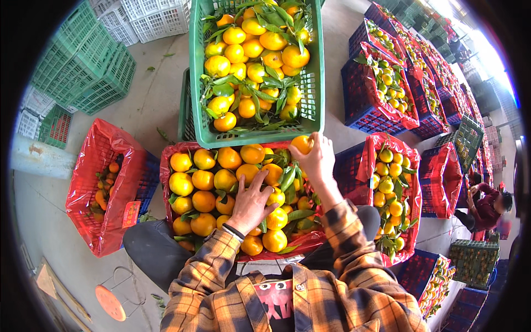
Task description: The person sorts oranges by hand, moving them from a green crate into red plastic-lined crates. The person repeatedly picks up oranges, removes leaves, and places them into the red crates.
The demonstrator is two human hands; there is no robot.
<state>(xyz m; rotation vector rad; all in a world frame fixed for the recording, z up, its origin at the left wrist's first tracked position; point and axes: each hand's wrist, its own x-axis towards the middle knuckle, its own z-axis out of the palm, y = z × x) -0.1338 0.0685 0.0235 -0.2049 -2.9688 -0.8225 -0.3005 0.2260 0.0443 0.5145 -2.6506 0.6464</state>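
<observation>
Before me stands a crate with a red plastic liner (307,242), filled with orange mandarins (203,201), some with green leaves. My left hand (252,203) rests on the fruit near the middle, fingers spread, not closed around any. In my right hand (318,162) is a single mandarin (302,144), pinched between thumb and fingers above the crate's far right corner. Just beyond, a green plastic basket (259,141) overlaps the far edge of the lined crate. It holds loose mandarins (253,49) with leaves and stems.
At left sits a red-lined crate (132,153) with few fruits low inside; an orange-topped stool (110,303) is nearby. Right of me, another lined crate (373,182) is full. Green crates (89,62) are stacked far left. Filled crates (379,95) line the right, where a person (487,207) sits.
</observation>
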